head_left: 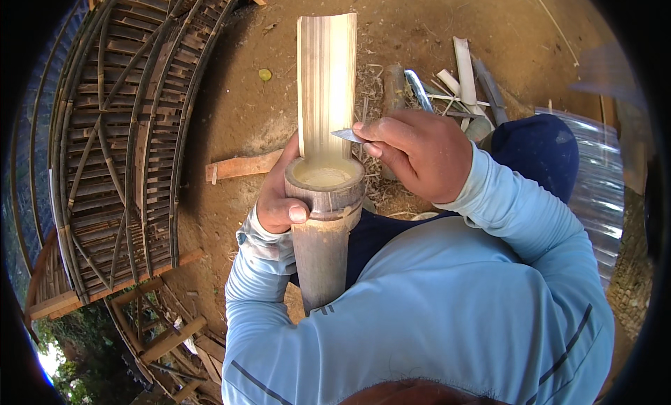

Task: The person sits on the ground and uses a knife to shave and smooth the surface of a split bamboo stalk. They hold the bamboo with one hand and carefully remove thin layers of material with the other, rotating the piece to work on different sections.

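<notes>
Head view, left hand (pixel 279 195) wrapped around smooth grey bamboo tube (pixel 323 223), right hand (pixel 418 155) closed on thin metal blade (pixel 347 134) against pale, ridged split section, dusty earth floor (pixel 244 111)

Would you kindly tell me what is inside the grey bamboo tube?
Inside the grey bamboo tube a pale, cream-coloured inner wall shows near the cut rim. Everything deeper is hidden by the tube's wall and the left hand.

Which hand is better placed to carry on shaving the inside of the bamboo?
Right. The right hand already holds the knife blade against the split bamboo section, while the left hand is wrapped around the bamboo tube, steadying it.
</notes>
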A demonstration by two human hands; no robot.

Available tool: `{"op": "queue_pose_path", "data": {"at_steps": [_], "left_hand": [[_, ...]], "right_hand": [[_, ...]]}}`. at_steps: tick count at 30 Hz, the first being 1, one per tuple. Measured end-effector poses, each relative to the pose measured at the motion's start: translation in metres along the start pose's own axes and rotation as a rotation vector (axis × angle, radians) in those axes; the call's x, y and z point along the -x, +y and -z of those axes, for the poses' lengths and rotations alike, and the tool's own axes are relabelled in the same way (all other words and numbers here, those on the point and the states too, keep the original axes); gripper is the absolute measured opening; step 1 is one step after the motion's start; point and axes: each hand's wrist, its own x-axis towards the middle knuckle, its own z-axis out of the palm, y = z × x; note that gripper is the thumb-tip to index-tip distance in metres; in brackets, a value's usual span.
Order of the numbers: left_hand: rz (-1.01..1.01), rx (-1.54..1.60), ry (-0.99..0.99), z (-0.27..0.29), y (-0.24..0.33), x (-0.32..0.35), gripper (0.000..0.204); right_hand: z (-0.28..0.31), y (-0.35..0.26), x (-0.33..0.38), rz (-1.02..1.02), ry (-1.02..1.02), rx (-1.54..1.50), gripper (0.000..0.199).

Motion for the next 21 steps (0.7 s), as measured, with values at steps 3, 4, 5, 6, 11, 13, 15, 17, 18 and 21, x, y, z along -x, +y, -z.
{"op": "queue_pose_path", "data": {"at_steps": [3, 4, 5, 6, 11, 13, 15, 17, 18, 21], "left_hand": [[-0.011, 0.020, -0.005, -0.001, -0.001, -0.001, 0.122], [-0.008, 0.025, -0.011, -0.001, -0.001, -0.001, 0.122], [-0.005, 0.030, -0.017, -0.001, -0.002, -0.001, 0.122], [-0.002, 0.035, -0.023, -0.001, -0.002, -0.001, 0.122], [0.028, 0.026, -0.011, -0.001, 0.000, 0.000, 0.121], [0.040, 0.025, -0.019, -0.001, 0.000, -0.001, 0.122], [0.026, 0.029, -0.022, 0.000, -0.001, -0.002, 0.123], [0.031, 0.048, -0.007, -0.003, -0.001, -0.001, 0.124], [0.034, 0.058, 0.001, -0.004, -0.001, 0.000, 0.124], [0.013, 0.087, 0.000, 0.002, -0.006, 0.000, 0.125]], "right_hand": [[-0.003, -0.002, 0.003, 0.010, 0.042, 0.033, 0.028], [-0.005, -0.002, 0.006, 0.019, 0.069, 0.048, 0.028], [-0.007, -0.003, 0.009, 0.025, 0.059, 0.047, 0.030], [-0.008, -0.004, 0.012, 0.031, 0.049, 0.045, 0.031], [-0.004, 0.006, 0.004, 0.013, 0.093, 0.064, 0.031], [-0.007, 0.006, 0.012, 0.006, 0.031, 0.063, 0.030], [-0.006, 0.006, 0.011, 0.015, 0.030, 0.078, 0.031], [-0.004, 0.008, 0.009, 0.031, 0.073, 0.046, 0.032], [-0.002, 0.012, 0.001, 0.048, 0.125, 0.007, 0.032], [-0.003, 0.007, 0.005, 0.072, 0.092, 0.004, 0.031]]}}
